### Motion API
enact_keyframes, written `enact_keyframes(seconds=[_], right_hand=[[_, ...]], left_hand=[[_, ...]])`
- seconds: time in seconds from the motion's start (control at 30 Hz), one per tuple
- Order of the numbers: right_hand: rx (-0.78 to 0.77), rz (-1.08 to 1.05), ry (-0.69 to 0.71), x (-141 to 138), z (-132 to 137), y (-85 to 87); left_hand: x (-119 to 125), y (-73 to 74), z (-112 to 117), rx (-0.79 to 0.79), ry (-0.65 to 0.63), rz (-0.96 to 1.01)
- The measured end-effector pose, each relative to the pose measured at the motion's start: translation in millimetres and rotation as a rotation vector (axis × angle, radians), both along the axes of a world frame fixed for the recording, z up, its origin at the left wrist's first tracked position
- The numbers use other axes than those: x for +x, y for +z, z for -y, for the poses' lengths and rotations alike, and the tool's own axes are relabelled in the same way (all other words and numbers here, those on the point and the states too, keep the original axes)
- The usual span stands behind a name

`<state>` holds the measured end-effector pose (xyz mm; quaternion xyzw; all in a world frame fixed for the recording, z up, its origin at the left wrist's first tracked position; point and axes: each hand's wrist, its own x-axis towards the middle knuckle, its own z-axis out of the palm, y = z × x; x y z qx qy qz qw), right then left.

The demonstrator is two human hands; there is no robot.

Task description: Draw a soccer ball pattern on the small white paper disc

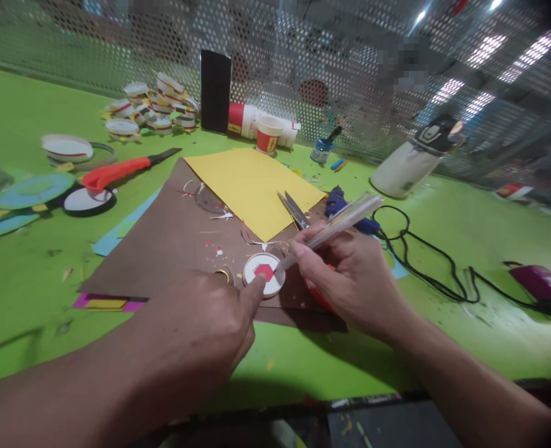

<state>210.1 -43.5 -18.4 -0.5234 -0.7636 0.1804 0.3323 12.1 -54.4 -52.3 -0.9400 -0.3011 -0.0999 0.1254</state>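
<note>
A white disc (251,283) with a raised rim, like the cut bottom of a paper cup, lies on brown paper (163,242). At its middle is a red hexagon (264,272). The extended digit of my left hand (205,317) presses on the disc at the hexagon; the other fingers are curled in. My right hand (350,267) grips a clear-barrelled pen (345,218), its tip at the hexagon's right edge. Red-handled scissors (296,211) lie partly under that hand, blades pointing away; whether it also holds them is hidden.
Yellow paper (251,186) covers part of the brown sheet. An orange-handled knife (121,171) lies left. Behind stand a phone (215,92), a paper cup (269,134) and piled cup pieces (154,109). Right are a blue glue gun (350,208), its black cord (424,249) and a bottle (403,165).
</note>
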Motion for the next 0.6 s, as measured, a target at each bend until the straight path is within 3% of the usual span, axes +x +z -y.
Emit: enact_keyframes(seconds=[0.2, 0.33, 0.6], right_hand=[[0.014, 0.034, -0.009, 1, 0, -0.8], [0.018, 0.039, -0.031, 0, 1, -1.6], [0.064, -0.062, -0.029, 0, 5, -0.7]], left_hand=[[0, 16.1, -1, -0.152, 0.104, 0.017], [1, 15.9, -5, -0.163, 0.132, 0.055], [0, 16.5, -19, -0.377, 0.157, 0.105]])
